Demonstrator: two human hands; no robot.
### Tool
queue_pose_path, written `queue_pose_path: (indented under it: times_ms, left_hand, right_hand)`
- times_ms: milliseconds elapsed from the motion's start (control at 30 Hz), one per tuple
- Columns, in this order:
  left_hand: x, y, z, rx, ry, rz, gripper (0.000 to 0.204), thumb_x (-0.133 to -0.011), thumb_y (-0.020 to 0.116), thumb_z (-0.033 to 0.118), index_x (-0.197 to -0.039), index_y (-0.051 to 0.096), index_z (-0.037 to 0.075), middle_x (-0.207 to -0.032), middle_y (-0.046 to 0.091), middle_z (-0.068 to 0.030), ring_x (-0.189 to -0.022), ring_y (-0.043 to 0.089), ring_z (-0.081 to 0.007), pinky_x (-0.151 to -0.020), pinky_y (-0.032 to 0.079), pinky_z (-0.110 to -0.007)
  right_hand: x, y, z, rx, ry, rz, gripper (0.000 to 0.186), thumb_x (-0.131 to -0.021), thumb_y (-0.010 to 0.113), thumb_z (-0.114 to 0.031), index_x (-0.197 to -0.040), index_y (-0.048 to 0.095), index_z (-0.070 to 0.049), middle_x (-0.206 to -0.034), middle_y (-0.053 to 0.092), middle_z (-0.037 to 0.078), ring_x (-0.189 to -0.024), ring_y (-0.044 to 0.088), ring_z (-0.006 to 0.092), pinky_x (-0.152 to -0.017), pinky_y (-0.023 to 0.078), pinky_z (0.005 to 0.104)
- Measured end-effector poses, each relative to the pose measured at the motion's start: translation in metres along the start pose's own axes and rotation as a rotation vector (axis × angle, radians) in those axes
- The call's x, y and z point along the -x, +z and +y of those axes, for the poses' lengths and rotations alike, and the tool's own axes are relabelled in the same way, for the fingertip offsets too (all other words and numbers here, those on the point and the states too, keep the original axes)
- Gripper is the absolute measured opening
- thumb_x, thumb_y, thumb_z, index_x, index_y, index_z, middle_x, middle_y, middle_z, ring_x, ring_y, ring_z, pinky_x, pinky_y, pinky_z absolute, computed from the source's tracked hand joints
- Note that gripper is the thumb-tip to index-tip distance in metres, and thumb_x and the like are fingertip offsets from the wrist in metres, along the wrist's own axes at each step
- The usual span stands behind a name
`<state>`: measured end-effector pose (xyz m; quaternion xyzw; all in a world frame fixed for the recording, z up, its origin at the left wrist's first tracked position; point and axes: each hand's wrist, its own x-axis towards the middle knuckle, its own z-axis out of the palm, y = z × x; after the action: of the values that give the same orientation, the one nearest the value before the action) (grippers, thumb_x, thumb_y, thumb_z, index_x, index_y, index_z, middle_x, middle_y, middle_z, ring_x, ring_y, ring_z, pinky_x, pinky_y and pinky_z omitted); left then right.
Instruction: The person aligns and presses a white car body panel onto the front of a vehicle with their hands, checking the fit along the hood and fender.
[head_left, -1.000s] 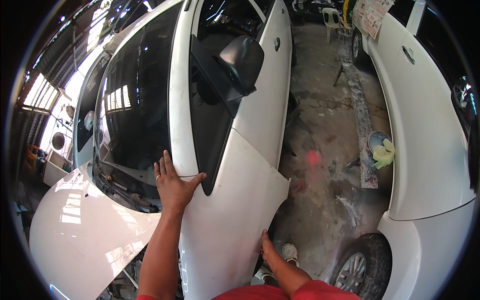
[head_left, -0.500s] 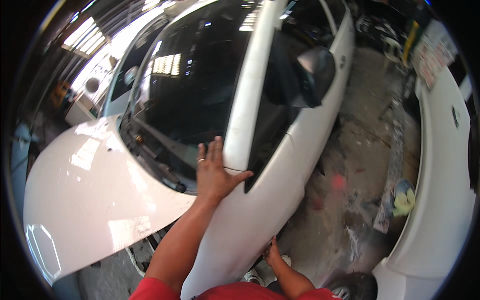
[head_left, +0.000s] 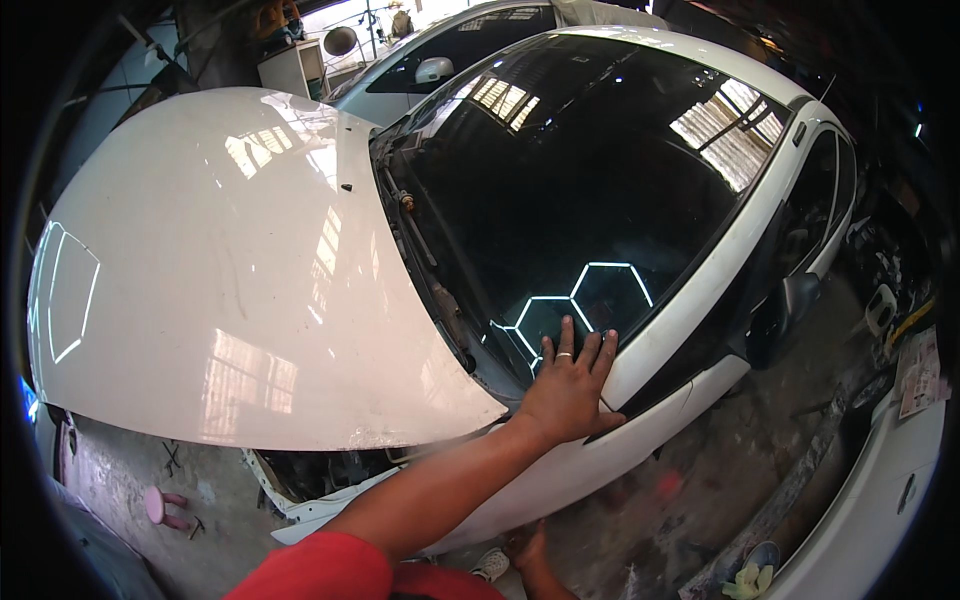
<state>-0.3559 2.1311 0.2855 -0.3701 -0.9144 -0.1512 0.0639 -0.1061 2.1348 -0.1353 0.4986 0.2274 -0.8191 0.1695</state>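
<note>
My left hand [head_left: 572, 392] lies flat with fingers spread at the lower corner of a white car's dark windscreen [head_left: 560, 180]. Its fingertips reach over the glass, and its thumb points toward the base of the white windscreen pillar [head_left: 690, 290]. Below it runs the white front fender [head_left: 620, 455], a gap showing between it and the bonnet [head_left: 250, 310]. My right hand [head_left: 527, 545] is low by the fender's bottom edge, close to my shoe [head_left: 490, 565]. The fender and the poor light hide most of its fingers, so its grip cannot be made out.
A black side mirror [head_left: 785, 315] sticks out beyond the pillar. At the right stands another white car body panel [head_left: 870, 500], with a bowl holding a pale yellow cloth [head_left: 750, 580] beside it. A pink stool [head_left: 165, 507] is on the floor at left. Another car [head_left: 450, 60] stands behind.
My view has swung left, bringing the whole bonnet and the windscreen into sight. My left hand stays at the windscreen corner; my right hand remains low by the fender.
</note>
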Motion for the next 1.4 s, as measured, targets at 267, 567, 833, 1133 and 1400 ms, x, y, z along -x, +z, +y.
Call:
queue_pose_path:
  times_ms: [267, 567, 833, 1133, 1400]
  left_hand:
    - [0.001, 0.010, -0.011, 0.004, -0.018, 0.048, 0.120, -0.081, 0.075, 0.072, -0.163, 0.030, -0.002, -0.157, 0.044, -0.0301, -0.154, 0.020, -0.0600, -0.119, 0.030, -0.071]
    - [0.003, 0.016, -0.012, -0.022, 0.016, 0.206, 0.092, -0.094, 0.067, 0.064, -0.154, 0.047, -0.002, -0.143, 0.059, -0.0286, -0.145, 0.038, -0.0609, -0.116, 0.038, -0.067]
    - [-0.003, 0.018, -0.007, 0.119, 0.026, 0.337, 0.051, -0.108, 0.054, 0.035, -0.148, 0.054, 0.002, -0.131, 0.069, -0.0233, -0.137, 0.054, -0.0512, -0.111, 0.046, -0.062]
    - [-0.005, 0.018, -0.022, 0.307, -0.072, 0.492, 0.039, -0.107, 0.054, 0.018, -0.142, 0.053, 0.003, -0.128, 0.070, -0.0223, -0.112, 0.071, -0.0410, -0.096, 0.059, -0.049]
    - [0.096, -0.009, -0.014, 0.684, 0.065, 0.565, 0.036, -0.101, 0.061, 0.008, -0.137, 0.059, 0.003, -0.119, 0.072, -0.0191, -0.104, 0.072, -0.0405, -0.086, 0.059, -0.046]
  right_hand:
    - [0.003, -0.003, -0.024, 0.091, -0.255, 0.025, 0.085, -0.106, 0.041, -0.068, -0.159, 0.039, -0.002, -0.153, 0.053, 0.022, -0.140, 0.050, 0.0393, -0.122, 0.033, 0.0499]
    - [0.094, 0.050, -0.082, 0.634, -1.059, 0.364, 0.052, -0.098, 0.068, -0.015, -0.143, 0.049, 0.002, -0.115, 0.060, 0.014, -0.099, 0.059, 0.0247, -0.097, 0.047, 0.0348]
    - [0.235, 0.212, -0.201, 0.583, -2.087, 0.260, 0.041, -0.100, 0.058, -0.009, -0.137, 0.049, 0.006, -0.109, 0.055, 0.017, -0.091, 0.054, 0.0289, -0.085, 0.047, 0.0439]
    - [0.243, 0.288, -0.269, 0.372, -2.245, 0.214, 0.029, -0.104, 0.057, -0.014, -0.128, 0.056, 0.002, -0.106, 0.057, 0.013, -0.093, 0.057, 0.0255, -0.082, 0.049, 0.0397]
    - [0.252, 0.300, -0.285, 0.986, -2.335, 0.869, 0.027, -0.098, 0.068, -0.026, -0.116, 0.064, -0.007, -0.102, 0.066, 0.009, -0.098, 0.062, 0.0306, -0.090, 0.044, 0.0482]
